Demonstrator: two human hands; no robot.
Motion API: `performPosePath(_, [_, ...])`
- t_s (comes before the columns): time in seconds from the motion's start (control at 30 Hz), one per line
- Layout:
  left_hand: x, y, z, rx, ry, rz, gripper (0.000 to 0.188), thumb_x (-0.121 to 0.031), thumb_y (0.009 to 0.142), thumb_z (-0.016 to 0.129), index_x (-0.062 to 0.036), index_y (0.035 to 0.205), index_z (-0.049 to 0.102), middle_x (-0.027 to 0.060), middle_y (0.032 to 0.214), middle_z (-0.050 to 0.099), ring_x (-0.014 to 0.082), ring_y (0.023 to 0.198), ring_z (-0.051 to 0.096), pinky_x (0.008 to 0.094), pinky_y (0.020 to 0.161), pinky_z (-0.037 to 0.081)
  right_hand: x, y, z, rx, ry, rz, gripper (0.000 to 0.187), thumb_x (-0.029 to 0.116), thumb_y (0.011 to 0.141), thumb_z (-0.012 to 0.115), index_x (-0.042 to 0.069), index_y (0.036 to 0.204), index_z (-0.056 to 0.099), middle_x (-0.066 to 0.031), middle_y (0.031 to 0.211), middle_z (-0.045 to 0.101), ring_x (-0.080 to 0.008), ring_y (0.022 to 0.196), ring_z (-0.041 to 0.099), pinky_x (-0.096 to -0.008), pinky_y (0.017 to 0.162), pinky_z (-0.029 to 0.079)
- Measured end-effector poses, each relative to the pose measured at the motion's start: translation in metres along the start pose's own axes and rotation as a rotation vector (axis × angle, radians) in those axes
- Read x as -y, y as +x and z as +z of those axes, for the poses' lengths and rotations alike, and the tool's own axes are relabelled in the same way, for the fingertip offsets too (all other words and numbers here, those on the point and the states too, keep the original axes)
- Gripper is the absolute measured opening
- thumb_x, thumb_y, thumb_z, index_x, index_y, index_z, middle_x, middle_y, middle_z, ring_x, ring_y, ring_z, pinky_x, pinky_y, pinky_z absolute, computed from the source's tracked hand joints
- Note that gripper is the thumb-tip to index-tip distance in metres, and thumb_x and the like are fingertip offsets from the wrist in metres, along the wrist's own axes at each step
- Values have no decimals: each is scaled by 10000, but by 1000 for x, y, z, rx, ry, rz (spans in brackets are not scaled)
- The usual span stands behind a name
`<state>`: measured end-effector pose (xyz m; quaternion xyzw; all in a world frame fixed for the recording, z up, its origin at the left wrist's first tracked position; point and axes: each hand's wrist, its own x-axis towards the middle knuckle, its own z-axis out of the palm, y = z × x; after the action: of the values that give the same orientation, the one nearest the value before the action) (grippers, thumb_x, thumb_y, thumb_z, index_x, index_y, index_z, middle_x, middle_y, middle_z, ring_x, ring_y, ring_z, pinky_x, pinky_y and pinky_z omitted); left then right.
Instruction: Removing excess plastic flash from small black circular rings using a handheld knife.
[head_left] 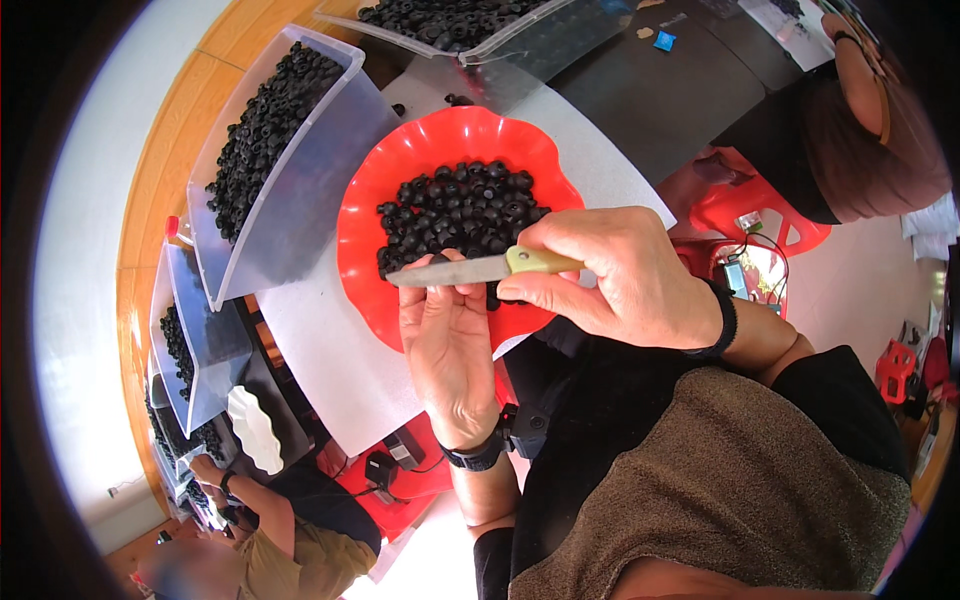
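Observation:
Near the middle of the view, my right hand (625, 280) is closed round the yellow-green handle of a knife (465, 272). Its blade points left and lies across the fingertips of my left hand (447, 350). Palm up, that hand pinches a small black part (440, 259) against the blade, mostly hidden by fingers and steel. Right behind the hands sits a red scalloped bowl (362, 215), with a heap of small black hollow parts (455, 205) inside.
White sheeting (325, 360) lies under the bowl on a dark table (640, 110). Clear bins (330, 170) of black parts stand left and behind. A white scalloped dish (255, 430) is at lower left. One person sits at lower left, another at upper right by a red stool (800, 225).

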<state>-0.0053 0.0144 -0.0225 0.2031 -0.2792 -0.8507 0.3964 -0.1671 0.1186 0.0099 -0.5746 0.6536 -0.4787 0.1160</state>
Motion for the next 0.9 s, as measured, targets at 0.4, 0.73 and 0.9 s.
performPosePath(0.4, [1,-4,3,13,59,64,179,-50,1006,582,-60,1184,605,94,1111,601,184,1052,559,338,980,456,-1,-3,5,-17,-63,-33,262,241,831,816,37,840,652,-55,669,593,-213,546,591,-316,502,436])
performPosePath(0.73, [-1,-4,11,130,47,146,136,-8,994,580,-10,1128,603,125,1071,575,194,974,543,316,920,472,-13,5,3,-92,-85,13,319,304,861,788,42,786,622,-100,636,606,-298,548,619,-364,493,451])
performPosePath(0.9, [1,0,3,158,-3,131,226,-2,1003,556,-12,1224,601,163,1213,614,223,1079,603,347,976,496,0,-2,0,-31,2,6,261,218,837,823,12,893,673,-97,693,635,-232,576,646,-298,512,462])
